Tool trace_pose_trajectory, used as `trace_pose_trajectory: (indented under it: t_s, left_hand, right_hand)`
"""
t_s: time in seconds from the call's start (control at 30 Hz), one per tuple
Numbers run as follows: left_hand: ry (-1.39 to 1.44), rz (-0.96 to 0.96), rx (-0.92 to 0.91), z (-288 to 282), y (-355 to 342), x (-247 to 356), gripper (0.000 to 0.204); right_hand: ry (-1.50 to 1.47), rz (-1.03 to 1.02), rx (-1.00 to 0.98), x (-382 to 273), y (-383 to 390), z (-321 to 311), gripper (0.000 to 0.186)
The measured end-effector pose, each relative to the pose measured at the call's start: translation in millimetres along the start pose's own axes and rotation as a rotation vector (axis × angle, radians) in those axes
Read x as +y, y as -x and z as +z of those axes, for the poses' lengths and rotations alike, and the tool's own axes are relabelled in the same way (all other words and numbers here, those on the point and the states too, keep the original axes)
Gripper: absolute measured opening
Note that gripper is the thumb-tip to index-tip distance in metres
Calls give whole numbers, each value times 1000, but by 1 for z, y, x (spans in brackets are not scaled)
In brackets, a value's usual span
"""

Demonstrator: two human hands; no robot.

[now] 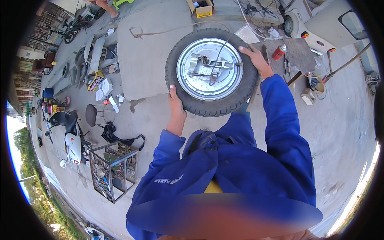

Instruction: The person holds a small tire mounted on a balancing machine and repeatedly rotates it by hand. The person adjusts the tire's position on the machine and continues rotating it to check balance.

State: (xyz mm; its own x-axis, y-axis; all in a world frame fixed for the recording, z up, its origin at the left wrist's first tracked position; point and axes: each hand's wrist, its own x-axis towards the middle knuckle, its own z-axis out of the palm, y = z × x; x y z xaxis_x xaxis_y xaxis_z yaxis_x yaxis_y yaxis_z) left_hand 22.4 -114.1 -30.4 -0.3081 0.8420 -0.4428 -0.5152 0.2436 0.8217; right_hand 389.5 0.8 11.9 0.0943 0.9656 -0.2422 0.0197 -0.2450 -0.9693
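Two hands on one wheel (211,72), a round silver metal hub inside a thick black rubber tyre (172,66), face up in front of my body, above the grey concrete floor (332,120).

Left hand (176,108): grasping the tyre's lower-left edge, thumb on the sidewall. Right hand (257,60): grasping the upper-right edge, thumb likewise on top. The fingers of both are mostly hidden under the rubber. Whether anything props the wheel from below, I cannot tell.

Risks, as I judge them:

1. Slip or tilt. The grips sit roughly opposite each other, so uneven lift or weak thumb pressure could let the wheel roll about the line between them. Likely heavy; a drop could catch my feet.

2. Snag. A thin dark cable (222,47) loops over the hub face, and a long brownish cord (172,29) runs leftward from near the tyre's far edge. Whether the two join is unclear. Turning the wheel could pull either one tight or strain a connection.

3. Knock. The red cylindrical spray can (279,52) stands on the grey flat panel (302,50), just beside my right forearm. A wide swing of the blue sleeve (280,108) could topple it.
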Motion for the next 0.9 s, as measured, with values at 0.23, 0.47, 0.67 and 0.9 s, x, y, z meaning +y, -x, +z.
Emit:
trace_pose_trajectory:
  t_s: [0.23,0.47,0.67,0.9]
  left_hand:
    - [-372,-149,-410,27,-148,67,72]
    - [-386,-138,-467,37,-148,76,65]
    - [-35,52,-125,-12,-7,-6,74]
    - [78,-155,-39,4,70,-37,79]
  right_hand:
    - [-232,-94,587,44,150,81,94]
    - [-183,-110,584,47,167,89,93]
    - [-274,26,-67,5,12,-3,83]
    - [393,-121,-345,-22,-112,1,105]
